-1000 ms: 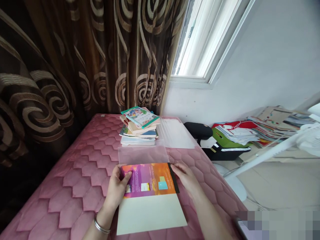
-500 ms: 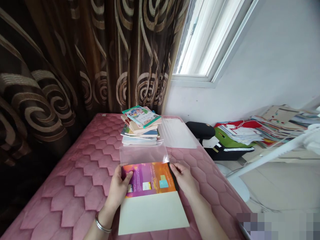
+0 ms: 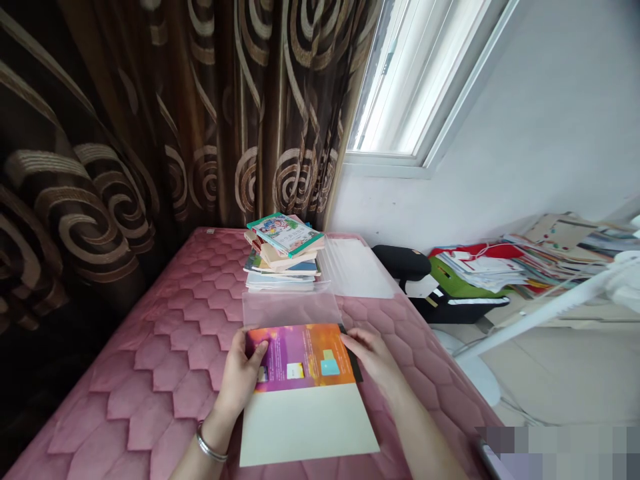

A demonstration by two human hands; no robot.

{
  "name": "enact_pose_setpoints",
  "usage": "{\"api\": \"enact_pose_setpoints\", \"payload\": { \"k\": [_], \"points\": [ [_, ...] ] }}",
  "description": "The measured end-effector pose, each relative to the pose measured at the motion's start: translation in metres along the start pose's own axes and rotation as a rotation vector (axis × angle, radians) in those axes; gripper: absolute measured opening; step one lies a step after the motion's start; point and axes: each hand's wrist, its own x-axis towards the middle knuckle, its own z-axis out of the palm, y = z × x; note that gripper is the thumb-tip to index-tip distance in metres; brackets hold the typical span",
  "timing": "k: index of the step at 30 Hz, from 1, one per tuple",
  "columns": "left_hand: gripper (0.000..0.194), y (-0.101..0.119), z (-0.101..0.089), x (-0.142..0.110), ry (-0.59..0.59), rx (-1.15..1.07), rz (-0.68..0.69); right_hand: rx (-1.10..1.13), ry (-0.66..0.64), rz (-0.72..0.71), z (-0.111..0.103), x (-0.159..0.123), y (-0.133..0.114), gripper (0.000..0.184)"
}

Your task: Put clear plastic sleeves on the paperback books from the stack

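Note:
A book [image 3: 305, 427] lies before me, its lower part a plain cream sheet. Over its upper part is a purple and orange printed cover flap [image 3: 300, 373] with small pictures. My left hand [image 3: 245, 373] grips the flap's left edge, thumb on top and the other fingers hidden underneath. At the upper right corner, the fingers of my right hand [image 3: 373, 357] close on the flap's edge, beside a dark strip. A clear plastic sheet [image 3: 290, 307] stretches beyond the book's far edge. It reaches towards a stack of books [image 3: 285, 247], topped by a green-bordered one.
Everything rests on a pink quilted mattress [image 3: 165, 353]. Translucent sheets [image 3: 357, 267] lie right of the stack. Patterned brown curtains [image 3: 200, 120] hang behind. Off the right side are a black and green box [image 3: 465, 293], piled papers [image 3: 560, 253] and a white lamp stand [image 3: 535, 313].
My right hand's fingers have shifted slightly inward over the flap's corner. The left hand keeps its hold, and the view has moved a little.

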Motion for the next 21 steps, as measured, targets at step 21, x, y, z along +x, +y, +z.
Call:
{"api": "enact_pose_setpoints", "payload": {
  "k": [21],
  "points": [
    [0.039, -0.003, -0.001, 0.001, 0.005, -0.154, -0.085, -0.127, -0.042, 0.000, 0.004, -0.005, -0.002, 0.043]
  ]
}}
